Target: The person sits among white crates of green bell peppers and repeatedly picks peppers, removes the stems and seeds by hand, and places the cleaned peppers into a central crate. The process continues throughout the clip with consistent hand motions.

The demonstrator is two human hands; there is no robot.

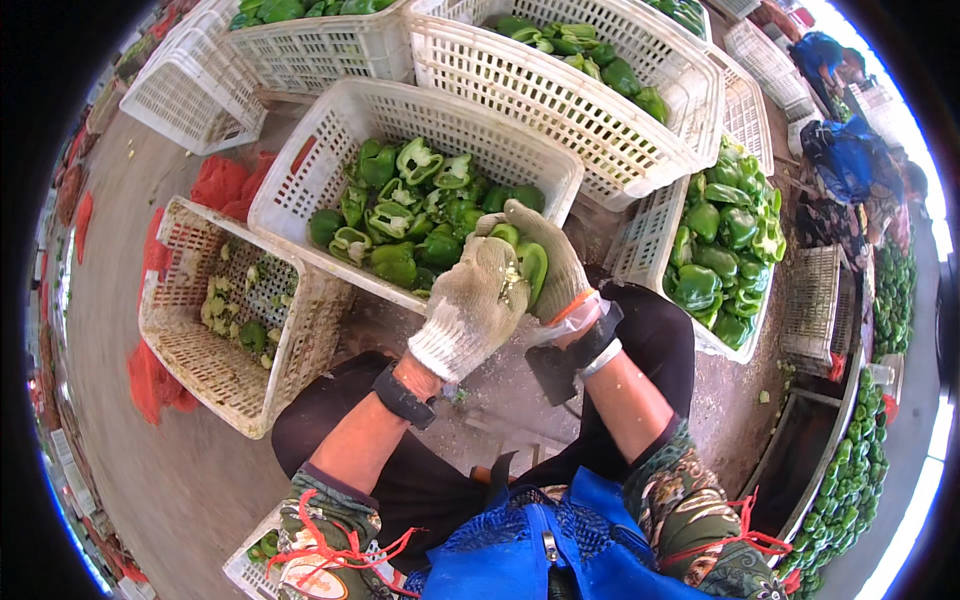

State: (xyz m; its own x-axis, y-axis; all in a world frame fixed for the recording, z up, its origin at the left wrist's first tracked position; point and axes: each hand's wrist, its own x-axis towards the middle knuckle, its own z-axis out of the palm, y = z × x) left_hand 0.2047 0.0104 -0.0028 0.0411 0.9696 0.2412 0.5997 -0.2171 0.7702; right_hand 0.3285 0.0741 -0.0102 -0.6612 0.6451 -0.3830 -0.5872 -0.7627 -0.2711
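In front of me both hands meet over the near right edge of a white plastic crate [435, 102]. My left hand [472, 307], in a pale knit work glove dusted with seeds, is curled against an opened green bell pepper [533, 270]. Around the far side of the same pepper closes my right hand [559, 262], also gloved, with plastic film and an orange band at its wrist. Parts of the pepper are hidden by the fingers. Halved and cut green peppers [393, 219] lie in the crate beneath.
At left a stained crate [169, 300] holds pale pepper cores [219, 304]. A crate heaped with green peppers [720, 262] stands at right, and more crates [555, 97] sit behind. Red mesh bags [154, 382] lie on the floor. Other people [847, 157] are at far right.
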